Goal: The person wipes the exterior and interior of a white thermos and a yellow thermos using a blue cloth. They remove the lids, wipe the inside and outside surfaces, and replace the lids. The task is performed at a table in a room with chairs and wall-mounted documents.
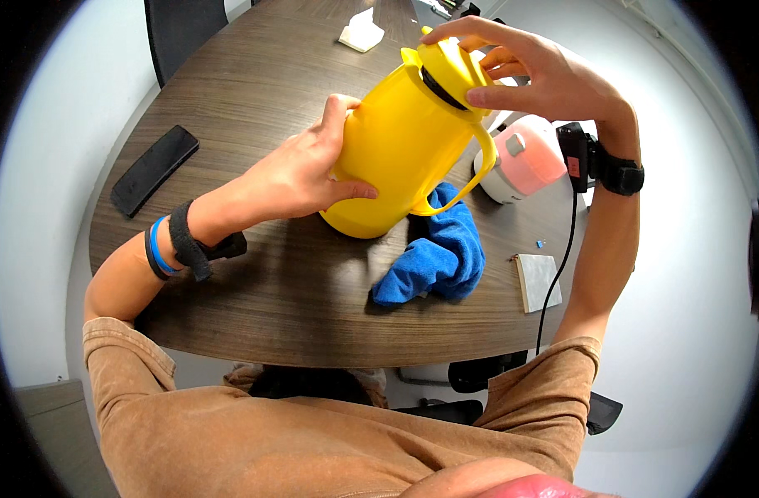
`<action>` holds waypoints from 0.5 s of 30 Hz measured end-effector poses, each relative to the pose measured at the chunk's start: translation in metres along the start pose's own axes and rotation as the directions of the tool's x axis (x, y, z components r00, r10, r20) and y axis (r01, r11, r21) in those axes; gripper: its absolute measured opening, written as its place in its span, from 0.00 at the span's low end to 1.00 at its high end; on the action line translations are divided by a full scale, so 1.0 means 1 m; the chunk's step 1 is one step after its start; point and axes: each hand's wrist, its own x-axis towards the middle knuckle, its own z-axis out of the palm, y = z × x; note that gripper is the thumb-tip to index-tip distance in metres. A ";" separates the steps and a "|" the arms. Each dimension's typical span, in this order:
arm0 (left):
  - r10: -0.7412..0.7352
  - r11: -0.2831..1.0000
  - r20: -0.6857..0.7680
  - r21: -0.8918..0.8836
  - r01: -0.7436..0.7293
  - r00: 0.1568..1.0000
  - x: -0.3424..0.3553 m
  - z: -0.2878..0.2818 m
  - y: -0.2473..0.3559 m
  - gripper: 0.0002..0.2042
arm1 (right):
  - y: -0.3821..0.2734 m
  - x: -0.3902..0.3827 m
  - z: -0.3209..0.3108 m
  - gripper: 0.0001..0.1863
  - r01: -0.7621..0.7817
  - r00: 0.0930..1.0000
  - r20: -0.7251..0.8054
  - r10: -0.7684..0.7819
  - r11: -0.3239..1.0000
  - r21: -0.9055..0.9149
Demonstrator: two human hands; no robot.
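Note:
A yellow thermos jug point(400, 145) stands on the wooden table in front of me, its top leaning to the right in view. My left hand point(313, 170) is wrapped round the jug's left side, thumb low and fingers partly hidden behind it. At the top, my right hand point(537, 76) grips the yellow lid point(446, 68), fingers over its far side and thumb at its near edge. A dark band shows between lid and body; whether the lid is loose I cannot tell. Below the handle point(477, 170) lies a crumpled blue cloth point(446, 257).
A black phone point(155, 170) lies on the table point(255, 311) at the left. Right of the jug is a pink and white container point(525, 158), with a small pale notebook point(537, 282) nearer me. A white crumpled tissue point(361, 33) sits far back. A black cable point(558, 274) hangs from my right wrist.

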 end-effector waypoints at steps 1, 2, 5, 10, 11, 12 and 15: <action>0.014 1.000 -0.003 -0.004 -0.014 1.000 0.000 0.001 0.000 0.44 | 0.007 -0.002 0.002 0.34 0.049 0.998 -0.028 -0.048 0.997 0.053; 0.016 1.000 -0.008 -0.002 -0.016 1.000 -0.001 0.000 0.001 0.44 | 0.014 0.001 0.004 0.35 0.083 0.996 -0.026 -0.083 0.996 0.014; 0.015 1.000 -0.014 -0.004 -0.015 1.000 -0.002 -0.001 0.003 0.44 | 0.017 -0.003 0.010 0.35 0.060 0.998 -0.017 -0.059 0.994 0.087; 0.039 0.999 -0.032 0.018 -0.038 0.999 -0.004 -0.003 -0.002 0.44 | -0.007 0.009 -0.005 0.35 -0.058 0.994 0.094 0.052 0.996 0.063; 0.026 1.000 -0.017 0.006 -0.026 1.000 -0.003 -0.002 -0.001 0.44 | -0.014 0.008 -0.008 0.34 -0.098 0.988 0.126 0.092 0.994 0.043; 0.013 1.000 -0.003 -0.006 -0.013 1.000 -0.001 -0.001 0.001 0.44 | -0.016 0.005 -0.007 0.34 -0.133 0.985 0.114 0.127 0.990 0.045; 0.019 1.000 -0.006 -0.008 -0.019 1.000 -0.001 -0.001 0.001 0.44 | -0.017 0.005 -0.001 0.33 -0.236 0.970 0.062 0.236 0.972 -0.005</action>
